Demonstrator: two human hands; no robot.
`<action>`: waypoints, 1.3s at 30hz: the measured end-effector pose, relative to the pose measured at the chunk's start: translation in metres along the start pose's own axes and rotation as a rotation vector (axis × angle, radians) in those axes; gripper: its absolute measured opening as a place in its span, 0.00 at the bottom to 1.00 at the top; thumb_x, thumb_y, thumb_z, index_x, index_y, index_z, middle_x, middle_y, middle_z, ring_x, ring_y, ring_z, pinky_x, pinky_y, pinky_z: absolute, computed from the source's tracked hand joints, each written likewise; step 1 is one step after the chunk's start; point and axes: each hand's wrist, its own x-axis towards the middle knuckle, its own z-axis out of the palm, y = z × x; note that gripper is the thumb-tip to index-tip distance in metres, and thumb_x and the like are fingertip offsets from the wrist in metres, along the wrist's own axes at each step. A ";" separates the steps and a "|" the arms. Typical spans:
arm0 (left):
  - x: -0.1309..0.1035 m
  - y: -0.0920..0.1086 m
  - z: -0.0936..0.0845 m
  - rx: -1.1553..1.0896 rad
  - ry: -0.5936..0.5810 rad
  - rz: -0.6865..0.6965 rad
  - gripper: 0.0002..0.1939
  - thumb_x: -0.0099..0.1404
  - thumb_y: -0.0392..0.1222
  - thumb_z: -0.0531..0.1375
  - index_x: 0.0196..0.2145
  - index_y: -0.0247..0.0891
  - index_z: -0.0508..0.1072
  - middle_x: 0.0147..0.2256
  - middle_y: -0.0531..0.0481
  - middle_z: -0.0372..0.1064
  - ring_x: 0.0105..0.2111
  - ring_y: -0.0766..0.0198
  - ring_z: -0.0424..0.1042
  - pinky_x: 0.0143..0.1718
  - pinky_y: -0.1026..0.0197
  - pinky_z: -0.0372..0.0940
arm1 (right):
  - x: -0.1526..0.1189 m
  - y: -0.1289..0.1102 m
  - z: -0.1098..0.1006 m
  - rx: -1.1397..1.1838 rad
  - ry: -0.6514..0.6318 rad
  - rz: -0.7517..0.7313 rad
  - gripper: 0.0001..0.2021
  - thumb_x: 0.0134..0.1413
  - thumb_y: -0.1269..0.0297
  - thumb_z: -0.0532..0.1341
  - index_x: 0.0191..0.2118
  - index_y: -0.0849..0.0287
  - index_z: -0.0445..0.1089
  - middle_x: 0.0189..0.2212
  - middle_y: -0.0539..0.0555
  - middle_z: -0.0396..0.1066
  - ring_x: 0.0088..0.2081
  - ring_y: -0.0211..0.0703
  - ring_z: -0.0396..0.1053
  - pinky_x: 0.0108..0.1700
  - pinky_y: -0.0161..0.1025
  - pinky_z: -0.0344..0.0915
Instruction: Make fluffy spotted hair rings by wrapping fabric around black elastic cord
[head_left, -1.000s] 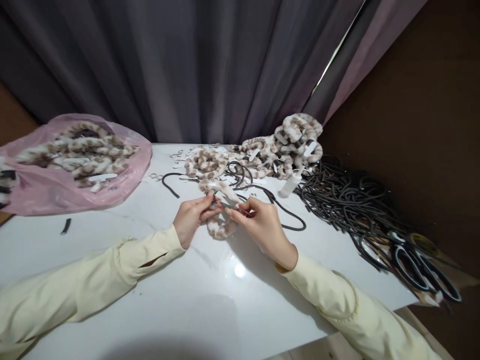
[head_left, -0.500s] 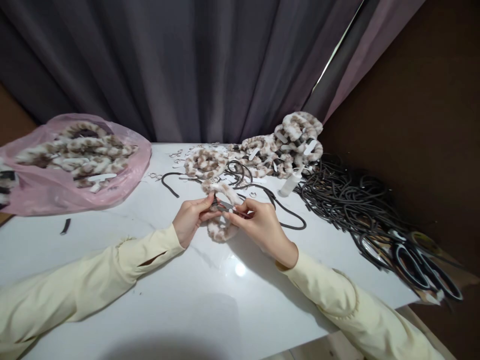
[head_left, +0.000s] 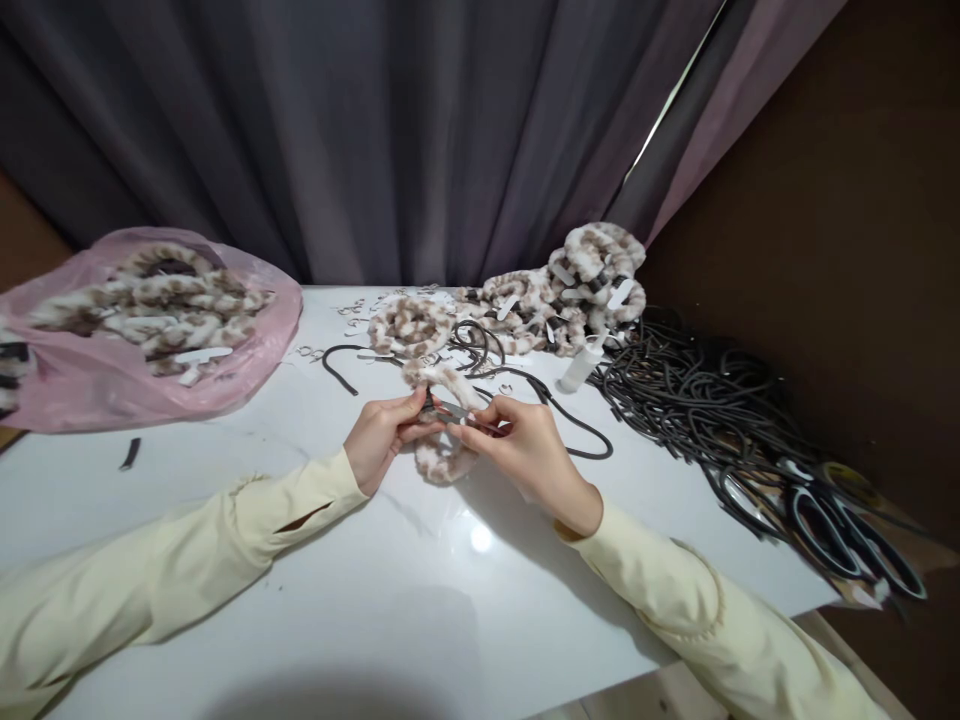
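Note:
Close together over the table, both hands work at a brown-and-white furry ring (head_left: 444, 462). My left hand (head_left: 384, 432) is closed, thumb and fingers pinching a small black part of the ring. In the closed fingers of my right hand (head_left: 529, 450) is a slim grey metal tool (head_left: 452, 412), its tip directed at that black part. Its exact kind is partly hidden by the fingers. Just behind the ring lie loose black cords (head_left: 596, 455) and another furry ring (head_left: 411, 326).
A pink plastic bag (head_left: 259, 375) of furry pieces sits at left, near a short black offcut (head_left: 131, 453). At the back right are piled furry rings (head_left: 600, 250), a white bottle (head_left: 581, 366) and a black cord heap (head_left: 690, 400). Large scissors (head_left: 825, 540) lie near the right edge.
My right hand and wrist have shifted very slightly to the right. Both hands keep their hold, and the ring stays in place.

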 end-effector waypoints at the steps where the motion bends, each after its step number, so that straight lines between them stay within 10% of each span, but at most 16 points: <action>1: 0.000 0.000 0.000 0.000 -0.004 0.004 0.18 0.53 0.50 0.63 0.31 0.29 0.75 0.28 0.44 0.75 0.31 0.61 0.74 0.43 0.61 0.65 | 0.000 0.000 0.001 -0.002 0.001 -0.001 0.14 0.45 0.58 0.62 0.20 0.61 0.59 0.18 0.47 0.63 0.21 0.32 0.56 0.23 0.30 0.53; 39: 0.002 0.001 0.000 -0.007 -0.049 -0.001 0.16 0.53 0.48 0.63 0.30 0.29 0.76 0.30 0.43 0.75 0.34 0.59 0.74 0.47 0.58 0.63 | 0.005 -0.006 0.002 -0.047 0.019 0.023 0.13 0.44 0.62 0.62 0.19 0.61 0.59 0.17 0.46 0.62 0.21 0.32 0.55 0.24 0.30 0.51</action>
